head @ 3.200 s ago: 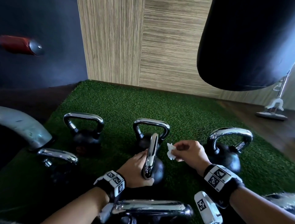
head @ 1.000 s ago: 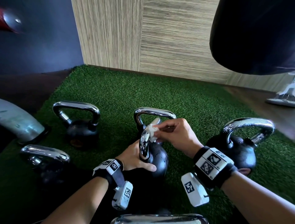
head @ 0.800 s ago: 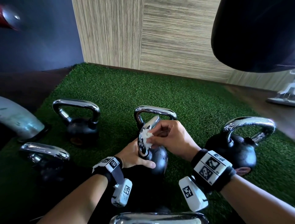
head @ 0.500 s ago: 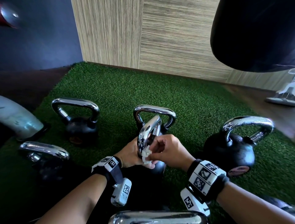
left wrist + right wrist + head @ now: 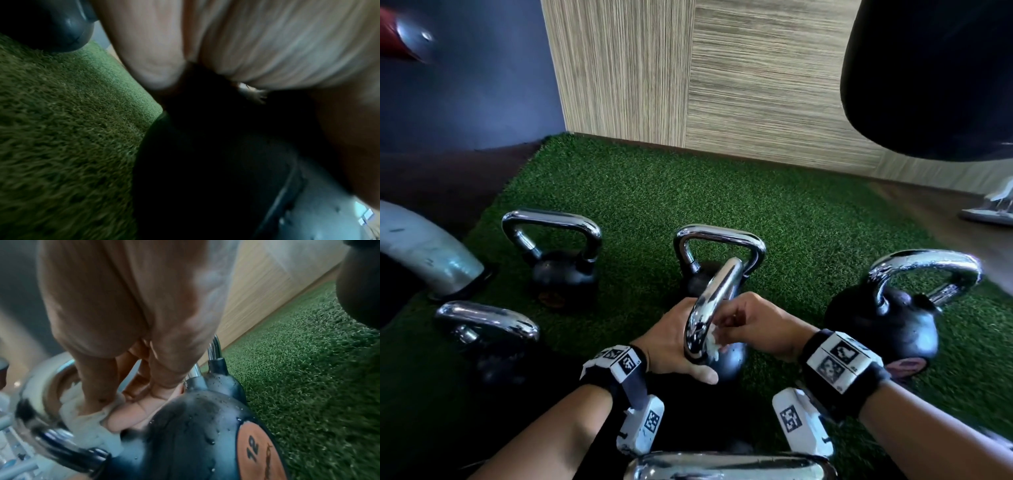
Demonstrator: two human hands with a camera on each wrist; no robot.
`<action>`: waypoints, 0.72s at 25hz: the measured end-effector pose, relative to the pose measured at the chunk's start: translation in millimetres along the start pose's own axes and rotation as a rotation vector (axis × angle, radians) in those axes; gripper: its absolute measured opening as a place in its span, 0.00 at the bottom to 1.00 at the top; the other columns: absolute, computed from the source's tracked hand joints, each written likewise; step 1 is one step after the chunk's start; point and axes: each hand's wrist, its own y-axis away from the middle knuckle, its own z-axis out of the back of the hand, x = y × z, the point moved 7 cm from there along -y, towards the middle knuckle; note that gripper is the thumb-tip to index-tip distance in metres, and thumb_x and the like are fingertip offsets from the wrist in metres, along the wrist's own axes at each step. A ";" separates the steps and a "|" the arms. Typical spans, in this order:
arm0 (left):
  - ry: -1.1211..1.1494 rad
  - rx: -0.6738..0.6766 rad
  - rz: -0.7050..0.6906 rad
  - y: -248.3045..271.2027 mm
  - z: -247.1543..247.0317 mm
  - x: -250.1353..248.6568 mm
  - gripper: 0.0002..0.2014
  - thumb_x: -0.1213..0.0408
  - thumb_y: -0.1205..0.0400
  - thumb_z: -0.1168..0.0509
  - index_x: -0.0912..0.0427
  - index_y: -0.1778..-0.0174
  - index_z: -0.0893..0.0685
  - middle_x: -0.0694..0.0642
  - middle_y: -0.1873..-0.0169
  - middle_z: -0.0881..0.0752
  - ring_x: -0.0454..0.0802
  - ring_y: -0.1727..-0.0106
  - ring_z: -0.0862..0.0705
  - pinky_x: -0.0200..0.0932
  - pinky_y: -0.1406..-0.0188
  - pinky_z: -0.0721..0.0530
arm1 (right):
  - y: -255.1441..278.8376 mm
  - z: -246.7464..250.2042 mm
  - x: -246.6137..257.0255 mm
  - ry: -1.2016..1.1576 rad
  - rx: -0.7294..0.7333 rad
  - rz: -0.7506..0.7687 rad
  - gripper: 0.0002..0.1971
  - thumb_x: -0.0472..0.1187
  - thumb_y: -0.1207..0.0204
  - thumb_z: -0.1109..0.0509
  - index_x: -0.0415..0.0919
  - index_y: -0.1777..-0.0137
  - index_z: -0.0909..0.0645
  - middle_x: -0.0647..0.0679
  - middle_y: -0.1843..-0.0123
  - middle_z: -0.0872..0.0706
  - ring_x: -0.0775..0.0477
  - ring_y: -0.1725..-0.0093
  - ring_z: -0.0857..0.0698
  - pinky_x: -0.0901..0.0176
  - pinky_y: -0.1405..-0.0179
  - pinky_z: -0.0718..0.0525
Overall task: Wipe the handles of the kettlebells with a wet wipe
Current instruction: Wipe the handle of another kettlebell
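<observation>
A black kettlebell [image 5: 727, 359] with a chrome handle [image 5: 710, 301] stands on green turf in front of me. My left hand [image 5: 671, 346] cups its body from the left, thumb curled across the front. My right hand [image 5: 746, 325] pinches a white wet wipe [image 5: 714, 339] against the handle's lower end, just above the body. In the right wrist view the wipe [image 5: 90, 423] is bunched under my fingertips against the handle [image 5: 39, 404], and the wet body [image 5: 195, 434] bears an orange "12" label. The left wrist view is mostly palm [image 5: 267, 40] on the dark body [image 5: 216, 162].
Other chrome-handled kettlebells stand around: back left [image 5: 561, 270], just behind the held one [image 5: 719, 240], right [image 5: 887, 325], near left [image 5: 489, 342], and a handle at the bottom edge [image 5: 729, 467]. A black punching bag [image 5: 928, 68] hangs top right. A grey pipe [image 5: 424, 253] rises at left.
My right hand has slid the wipe down the handle from its top to its lower end near the body. The left hand has kept its hold on the kettlebell.
</observation>
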 end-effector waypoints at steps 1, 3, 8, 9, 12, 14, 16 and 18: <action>-0.003 0.008 -0.022 3.8 -3.2 -2.1 0.55 0.53 0.45 0.07 0.44 0.24 0.29 0.56 0.38 0.15 0.57 0.34 0.14 0.67 0.32 0.17 | 0.6 -3.2 -2.8 0.023 0.015 -0.004 0.13 0.28 0.23 0.23 0.49 0.59 0.08 0.44 0.59 0.07 0.49 0.61 0.11 0.64 0.59 0.12; -0.041 0.046 -0.030 9.1 -10.1 -6.0 0.55 0.49 0.45 0.09 0.44 0.23 0.32 0.49 0.39 0.17 0.58 0.33 0.17 0.64 0.26 0.20 | -0.4 -7.0 -7.5 0.059 0.054 -0.010 0.12 0.29 0.24 0.22 0.49 0.58 0.09 0.43 0.58 0.07 0.51 0.61 0.11 0.64 0.59 0.13; -0.126 -0.010 -0.106 12.1 -6.7 -14.8 0.57 0.47 0.46 0.10 0.18 0.30 0.40 0.51 0.29 0.24 0.54 0.26 0.22 0.63 0.24 0.24 | 3.1 -14.3 -20.9 -0.428 0.118 -0.117 0.10 0.29 0.28 0.20 0.28 0.47 0.12 0.37 0.53 0.07 0.47 0.58 0.08 0.57 0.54 0.09; -0.151 -0.016 -0.109 11.0 -5.6 -14.7 0.57 0.47 0.46 0.10 0.15 0.31 0.41 0.50 0.29 0.25 0.52 0.25 0.23 0.61 0.23 0.24 | 4.5 -16.3 -25.1 -0.588 0.117 -0.154 0.18 0.33 0.31 0.16 0.26 0.45 0.14 0.38 0.53 0.06 0.47 0.58 0.07 0.58 0.56 0.08; -0.182 -0.030 -0.116 7.4 -4.1 -17.3 0.59 0.47 0.46 0.10 0.17 0.27 0.41 0.48 0.26 0.27 0.49 0.22 0.26 0.59 0.20 0.27 | 2.3 -7.9 -35.0 -0.860 0.021 -0.155 0.34 0.35 0.44 0.08 0.24 0.39 0.16 0.35 0.49 0.07 0.43 0.53 0.05 0.57 0.56 0.07; -0.180 -0.044 -0.126 8.2 -3.0 -18.7 0.59 0.44 0.46 0.11 0.22 0.23 0.40 0.48 0.25 0.27 0.49 0.21 0.26 0.60 0.19 0.28 | 0.0 -3.4 -37.4 -0.910 -0.026 -0.154 0.34 0.33 0.47 0.07 0.24 0.40 0.15 0.33 0.48 0.07 0.41 0.52 0.05 0.57 0.56 0.06; -0.176 -0.054 -0.134 9.6 -2.2 -19.0 0.58 0.45 0.46 0.11 0.20 0.24 0.40 0.47 0.25 0.27 0.49 0.21 0.26 0.60 0.20 0.27 | -0.5 -6.4 -36.6 -0.916 -0.029 -0.164 0.31 0.31 0.45 0.09 0.24 0.41 0.14 0.32 0.49 0.07 0.41 0.53 0.05 0.56 0.56 0.06; -0.173 -0.059 -0.147 10.1 -2.1 -20.6 0.58 0.47 0.46 0.10 0.19 0.26 0.40 0.48 0.26 0.26 0.50 0.22 0.25 0.61 0.21 0.26 | -1.6 -7.4 -36.5 -0.934 -0.063 -0.148 0.30 0.28 0.41 0.12 0.23 0.38 0.17 0.33 0.49 0.07 0.41 0.53 0.05 0.56 0.56 0.06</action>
